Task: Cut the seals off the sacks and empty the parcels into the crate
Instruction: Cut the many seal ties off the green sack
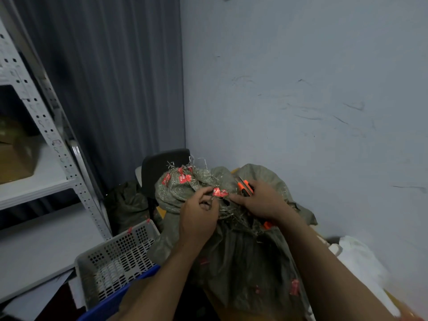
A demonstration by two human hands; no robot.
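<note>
A heap of green woven sacks lies in front of me, with frayed string at the tied neck. A red seal sits on that neck between my hands. My left hand pinches the neck just left of the seal. My right hand grips an orange utility knife, its forefinger reaching toward the seal. Several more red seals cling to the sack behind. The grey perforated crate stands at the lower left, beside the sacks.
A white metal shelf rack with a cardboard box stands on the left. A black chair is behind the sacks in the corner. A blue bin edge lies under the crate. White bags sit at the right by the wall.
</note>
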